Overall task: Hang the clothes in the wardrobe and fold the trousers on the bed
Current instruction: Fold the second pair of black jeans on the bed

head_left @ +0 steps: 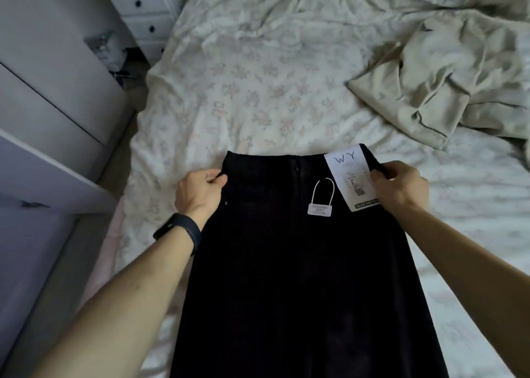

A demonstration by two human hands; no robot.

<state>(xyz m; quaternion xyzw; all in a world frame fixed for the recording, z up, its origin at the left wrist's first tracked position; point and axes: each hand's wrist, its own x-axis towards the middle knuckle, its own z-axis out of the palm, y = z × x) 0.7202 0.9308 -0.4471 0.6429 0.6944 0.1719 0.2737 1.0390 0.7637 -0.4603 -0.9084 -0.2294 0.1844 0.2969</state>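
Observation:
Black trousers point(298, 263) lie spread on the bed point(258, 91), waistband away from me, legs running toward the bottom of the view. A white paper tag point(351, 177) and a small white security tag point(319, 202) hang at the waistband. My left hand point(199, 194) pinches the left corner of the waistband; a black band sits on that wrist. My right hand point(400, 187) grips the right corner of the waistband, next to the paper tag.
A crumpled beige garment point(447, 82) lies on the bed at the right. White wardrobe doors point(54, 91) stand along the left, with a white chest of drawers point(146, 10) behind them. The floral sheet lies wrinkled beyond the waistband.

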